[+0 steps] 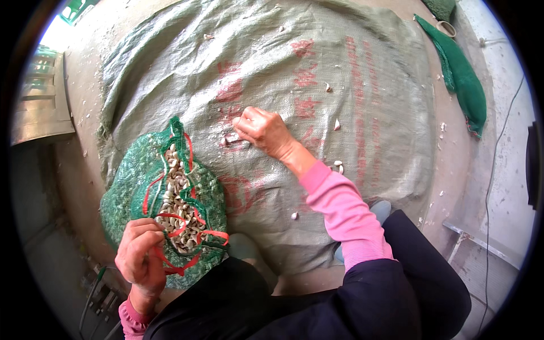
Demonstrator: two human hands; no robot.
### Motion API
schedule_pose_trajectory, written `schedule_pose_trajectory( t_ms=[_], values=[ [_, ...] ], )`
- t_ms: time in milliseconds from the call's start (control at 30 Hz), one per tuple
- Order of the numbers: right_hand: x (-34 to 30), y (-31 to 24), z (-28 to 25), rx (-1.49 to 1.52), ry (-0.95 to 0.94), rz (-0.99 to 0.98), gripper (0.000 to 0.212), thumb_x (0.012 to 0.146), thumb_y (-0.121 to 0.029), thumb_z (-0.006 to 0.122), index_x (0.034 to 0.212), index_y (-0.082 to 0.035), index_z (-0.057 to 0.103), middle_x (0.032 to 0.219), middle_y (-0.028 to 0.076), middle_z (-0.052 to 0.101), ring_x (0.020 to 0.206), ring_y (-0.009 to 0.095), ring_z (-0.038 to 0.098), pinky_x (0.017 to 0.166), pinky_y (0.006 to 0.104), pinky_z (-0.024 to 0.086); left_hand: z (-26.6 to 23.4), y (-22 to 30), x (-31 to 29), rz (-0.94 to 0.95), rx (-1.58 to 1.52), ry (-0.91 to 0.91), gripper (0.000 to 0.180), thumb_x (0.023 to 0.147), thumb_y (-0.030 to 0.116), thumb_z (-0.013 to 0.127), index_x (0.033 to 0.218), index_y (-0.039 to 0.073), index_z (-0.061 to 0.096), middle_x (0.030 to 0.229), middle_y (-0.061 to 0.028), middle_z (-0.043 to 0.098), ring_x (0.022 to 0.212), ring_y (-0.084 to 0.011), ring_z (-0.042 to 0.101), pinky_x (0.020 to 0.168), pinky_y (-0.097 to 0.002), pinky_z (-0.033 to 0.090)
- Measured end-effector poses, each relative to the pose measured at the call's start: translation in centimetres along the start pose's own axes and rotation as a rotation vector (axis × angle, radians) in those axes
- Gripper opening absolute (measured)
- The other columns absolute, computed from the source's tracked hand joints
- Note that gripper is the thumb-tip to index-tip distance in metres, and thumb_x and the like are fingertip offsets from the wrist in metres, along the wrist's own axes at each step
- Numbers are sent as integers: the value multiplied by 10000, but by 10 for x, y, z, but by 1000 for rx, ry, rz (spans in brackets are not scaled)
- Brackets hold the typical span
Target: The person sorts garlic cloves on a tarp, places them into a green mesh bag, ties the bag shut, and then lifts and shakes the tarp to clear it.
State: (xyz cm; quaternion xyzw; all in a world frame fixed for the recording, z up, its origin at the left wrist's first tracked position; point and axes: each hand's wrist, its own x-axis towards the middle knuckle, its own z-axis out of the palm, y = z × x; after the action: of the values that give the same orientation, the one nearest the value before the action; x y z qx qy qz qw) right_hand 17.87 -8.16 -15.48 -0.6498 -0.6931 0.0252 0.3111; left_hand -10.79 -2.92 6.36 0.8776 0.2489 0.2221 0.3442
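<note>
A green mesh bag (136, 181) full of pale garlic cloves (177, 187) stands at the left, its mouth gaping, with a red drawstring (215, 233) looped around it. At the near left rim, the fingers of my left hand (140, 252) are closed on the bag's edge beside the drawstring. My right hand (265, 131) is out over the woven sack (272, 62) spread on the floor, fingers bent together and touching down. Whatever they grip is hidden. Just beside the fingertips lie a few cloves or bits of skin (233, 139).
Loose garlic cloves (337, 124) are scattered over the sack, which has red print. A dark green rolled mesh bag (467, 93) lies at the far right. A cable (493, 181) runs down the right side. My knee (425, 266) bounds the sack at the near right.
</note>
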Motion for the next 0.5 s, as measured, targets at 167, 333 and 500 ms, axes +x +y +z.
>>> schedule_pose_trajectory(
  t_ms=[167,333,500],
  values=[
    [37,-138,-9,345,-95,-255,129,721,-82,651,840,-78,603,791,68,609,738,210,638,649,356,552,7,7,7,55,-18,-50,296,688,-182,515,939,-43,592,812,-160,630,757,-306,638,694,-360,527],
    [28,-158,-7,359,-103,-267,129,703,-177,676,752,-70,623,1008,158,649,1150,307,574,1090,562,358,14,10,6,59,-77,-28,279,706,-179,496,936,-50,587,800,-168,625,754,-309,635,686,-370,522],
    [-114,-22,-79,-285,258,533,801,811,-656,670,1354,-84,528,1422,164,458,1362,359,373,1118,521,300,7,7,-4,-17,-92,4,261,722,-178,506,930,-48,595,789,-162,627,748,-296,634,675,-353,515]
  ],
)
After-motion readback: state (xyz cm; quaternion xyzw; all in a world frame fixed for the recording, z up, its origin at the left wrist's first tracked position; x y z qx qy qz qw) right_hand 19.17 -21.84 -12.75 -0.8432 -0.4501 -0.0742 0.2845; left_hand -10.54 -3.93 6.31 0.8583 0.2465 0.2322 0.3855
